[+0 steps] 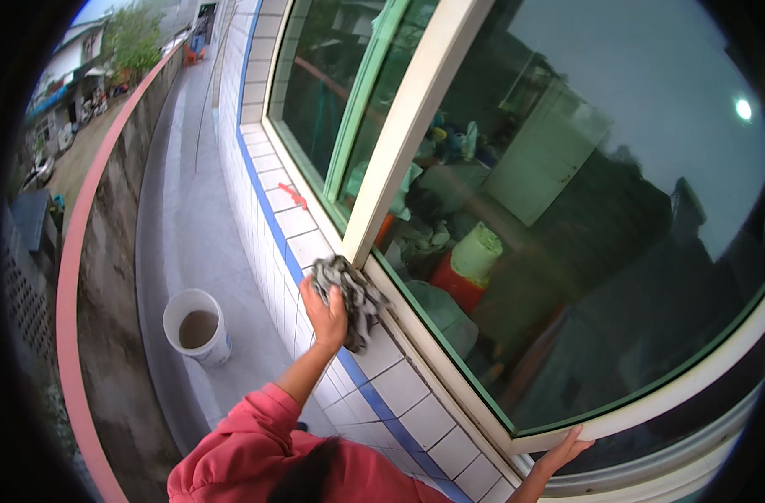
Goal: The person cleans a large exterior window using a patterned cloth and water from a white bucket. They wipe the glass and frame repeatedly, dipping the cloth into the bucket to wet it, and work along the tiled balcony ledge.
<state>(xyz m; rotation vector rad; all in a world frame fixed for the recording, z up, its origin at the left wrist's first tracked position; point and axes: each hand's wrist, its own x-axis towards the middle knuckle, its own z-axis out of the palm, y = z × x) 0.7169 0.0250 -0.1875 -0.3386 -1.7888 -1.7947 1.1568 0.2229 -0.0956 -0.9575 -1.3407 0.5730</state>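
Observation:
My left hand [327, 320] is closed around a crumpled, dark-and-white patterned rag [351, 298]. It presses the rag onto the white tiled sill, at the foot of the cream window frame's upright [382, 157]. Farther right, my right hand [564, 449] grips the near edge of a cream-framed window sash [646, 418]; part of that hand is hidden. The sash holds a large greenish glass pane [583, 352] with reflections on it. White sill tiles [382, 390] run along below the frame, bordered by a blue tile strip [357, 371].
A white bucket [214, 352] of murky water stands on the grey walkway floor [200, 239]. A parapet [115, 264] with a pink top borders the walkway. A red plastic piece [292, 195] lies on the sill. A person [200, 34] and an orange chair [192, 58] are far off.

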